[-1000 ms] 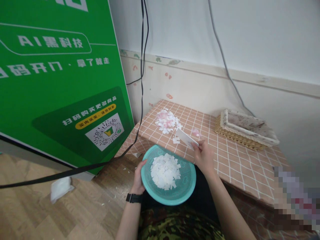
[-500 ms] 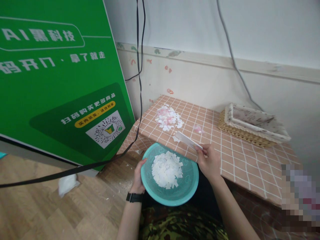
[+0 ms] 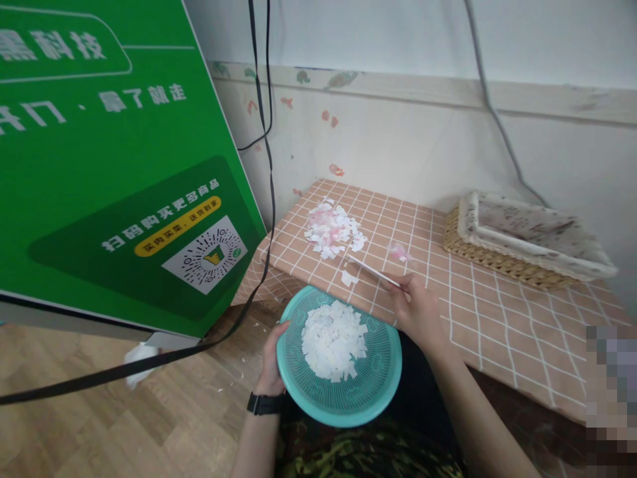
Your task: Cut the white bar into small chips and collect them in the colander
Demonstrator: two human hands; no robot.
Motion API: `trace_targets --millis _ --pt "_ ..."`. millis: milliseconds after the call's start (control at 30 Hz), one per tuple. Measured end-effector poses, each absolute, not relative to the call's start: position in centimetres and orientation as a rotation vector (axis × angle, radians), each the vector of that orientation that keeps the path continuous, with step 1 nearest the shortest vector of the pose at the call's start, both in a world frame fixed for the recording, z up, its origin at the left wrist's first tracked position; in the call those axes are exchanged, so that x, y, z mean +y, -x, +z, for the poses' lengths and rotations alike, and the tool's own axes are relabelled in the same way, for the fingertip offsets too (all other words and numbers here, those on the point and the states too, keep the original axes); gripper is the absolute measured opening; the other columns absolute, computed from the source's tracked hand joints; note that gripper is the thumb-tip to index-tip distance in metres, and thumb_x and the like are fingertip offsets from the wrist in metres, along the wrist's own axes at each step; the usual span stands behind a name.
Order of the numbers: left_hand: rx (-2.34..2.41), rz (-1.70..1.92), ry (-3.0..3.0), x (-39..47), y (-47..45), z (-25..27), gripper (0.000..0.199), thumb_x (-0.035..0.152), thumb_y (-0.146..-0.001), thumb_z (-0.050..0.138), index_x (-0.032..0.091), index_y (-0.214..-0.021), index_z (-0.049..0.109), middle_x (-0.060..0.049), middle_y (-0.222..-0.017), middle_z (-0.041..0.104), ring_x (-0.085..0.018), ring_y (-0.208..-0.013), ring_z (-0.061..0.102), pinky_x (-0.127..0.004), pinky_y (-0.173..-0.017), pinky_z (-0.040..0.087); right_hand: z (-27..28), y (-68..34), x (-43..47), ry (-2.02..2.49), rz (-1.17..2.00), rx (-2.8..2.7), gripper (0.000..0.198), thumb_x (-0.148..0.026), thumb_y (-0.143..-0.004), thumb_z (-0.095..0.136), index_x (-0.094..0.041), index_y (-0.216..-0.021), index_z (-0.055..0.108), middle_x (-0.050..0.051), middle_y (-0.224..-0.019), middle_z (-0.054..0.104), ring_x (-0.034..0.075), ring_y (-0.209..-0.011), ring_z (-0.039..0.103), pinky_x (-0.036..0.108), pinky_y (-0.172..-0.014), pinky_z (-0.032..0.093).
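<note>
My left hand [image 3: 273, 360] grips the left rim of a teal plastic basket [image 3: 343, 415], held just below the table's front edge. White paper scraps [image 3: 332, 342] are heaped inside it. In my right hand [image 3: 415, 309] is a thin, flat white piece [image 3: 374, 272], seen nearly edge-on and pinched by its near end; its exact kind I cannot make out. Its far end is low over the tabletop, just behind a loose white scrap [image 3: 349, 278]. Farther back lies a pile of white and pinkish scraps [image 3: 331, 229]. A small pinkish clump [image 3: 399, 252] sits to its right.
The table wears a brown checked cloth [image 3: 478, 305]. A wicker basket with a fabric lining [image 3: 527, 255] stands at the back right. To the left is a green cabinet [image 3: 124, 133], with a black strap [image 3: 233, 325] hanging across. A white bag [image 3: 142, 364] lies on the floor.
The white flat piece in my right hand has turned edge-on and shifted back off the loose scrap, which now lies uncovered. My left hand keeps hold of the teal basket. The view has shifted slightly.
</note>
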State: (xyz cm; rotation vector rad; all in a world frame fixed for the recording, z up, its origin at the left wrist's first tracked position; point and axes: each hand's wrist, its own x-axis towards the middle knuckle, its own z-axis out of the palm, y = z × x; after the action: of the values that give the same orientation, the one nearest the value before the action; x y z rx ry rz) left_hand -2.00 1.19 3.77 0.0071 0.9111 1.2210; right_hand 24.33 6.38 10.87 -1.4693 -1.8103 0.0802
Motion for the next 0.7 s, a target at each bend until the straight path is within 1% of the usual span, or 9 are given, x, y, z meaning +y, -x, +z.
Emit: trace_targets --millis 100,200,267,367,467,533,633,700 --pt "0.902 1.229 -0.011 1.3 2.0 4.0 0.012 0.021 -0.071 0.062 0.011 -0.074 0.069 -0.005 -0.067 0.071 -0.021 -0.071 0.068 -0.030 -0.070 0.053 11.0 -24.6 5.4 1.425 0.192 -1.832 0.002 -0.022 -0.084 0.050 -0.023 -0.085 0.049 0.004 -0.085 0.067 0.019 -0.073 0.064 0.030 -0.061 0.046" --pt "0.909 1.235 -0.024 1.4 2.0 4.2 0.012 0.022 -0.071 0.063 0.011 -0.073 0.069 -0.005 -0.067 0.071 -0.021 -0.070 0.067 -0.030 -0.070 0.052 10.9 -25.1 4.9 1.417 0.342 -1.680 0.008 -0.026 -0.083 0.054 -0.023 -0.080 0.047 0.002 -0.076 0.065 0.018 -0.067 0.062 0.028 -0.058 0.045" --pt "0.917 1.230 -0.028 1.4 2.0 4.4 0.012 0.022 -0.070 0.063 0.011 -0.071 0.068 -0.005 -0.065 0.071 -0.021 -0.069 0.067 -0.031 -0.069 0.052 10.9 -25.4 5.4 1.416 0.401 -1.532 0.013 -0.030 -0.082 0.056 -0.023 -0.079 0.046 0.001 -0.074 0.064 0.017 -0.063 0.061 0.028 -0.055 0.044" --pt "0.922 1.225 -0.032 1.5 2.1 4.7 0.013 0.023 -0.070 0.063 0.011 -0.070 0.068 -0.005 -0.064 0.071 -0.021 -0.068 0.067 -0.031 -0.068 0.052 11.0 -25.4 6.8 1.468 0.329 -1.461 0.016 -0.033 -0.081 0.058 -0.023 -0.079 0.046 0.001 -0.074 0.063 0.017 -0.065 0.061 0.028 -0.056 0.044" --pt "0.928 1.224 -0.033 1.6 2.2 4.7 0.013 0.023 -0.070 0.063 0.012 -0.071 0.068 -0.005 -0.063 0.070 -0.021 -0.067 0.067 -0.031 -0.068 0.052 11.2 -25.1 7.7 1.541 0.190 -1.599 0.010 -0.030 -0.082 0.055 -0.023 -0.081 0.048 0.001 -0.076 0.064 0.019 -0.069 0.062 0.029 -0.058 0.043" --pt "0.928 1.221 -0.037 1.7 2.3 4.5 0.012 0.023 -0.070 0.064 0.011 -0.072 0.068 -0.005 -0.063 0.070 -0.021 -0.067 0.067 -0.030 -0.068 0.052 11.3 -24.9 7.6 1.522 0.134 -1.709 0.005 -0.026 -0.083 0.053 -0.023 -0.081 0.049 0.002 -0.078 0.065 0.018 -0.068 0.062 0.028 -0.058 0.043" --pt "0.923 1.221 -0.042 1.8 2.4 4.4 0.012 0.023 -0.071 0.063 0.012 -0.072 0.068 -0.004 -0.063 0.070 -0.020 -0.065 0.067 -0.030 -0.067 0.052 11.3 -24.6 6.5 1.466 0.116 -1.803 0.003 -0.023 -0.084 0.053 -0.023 -0.083 0.050 0.002 -0.078 0.066 0.017 -0.066 0.062 0.027 -0.057 0.043" --pt "0.929 1.212 -0.037 1.8 2.5 4.5 0.012 0.023 -0.071 0.063 0.012 -0.071 0.067 -0.004 -0.062 0.069 -0.020 -0.065 0.067 -0.030 -0.068 0.052 11.4 -24.5 5.7 1.440 0.147 -1.829 0.004 -0.023 -0.084 0.053 -0.023 -0.083 0.049 0.002 -0.081 0.068 0.017 -0.067 0.063 0.027 -0.057 0.044"
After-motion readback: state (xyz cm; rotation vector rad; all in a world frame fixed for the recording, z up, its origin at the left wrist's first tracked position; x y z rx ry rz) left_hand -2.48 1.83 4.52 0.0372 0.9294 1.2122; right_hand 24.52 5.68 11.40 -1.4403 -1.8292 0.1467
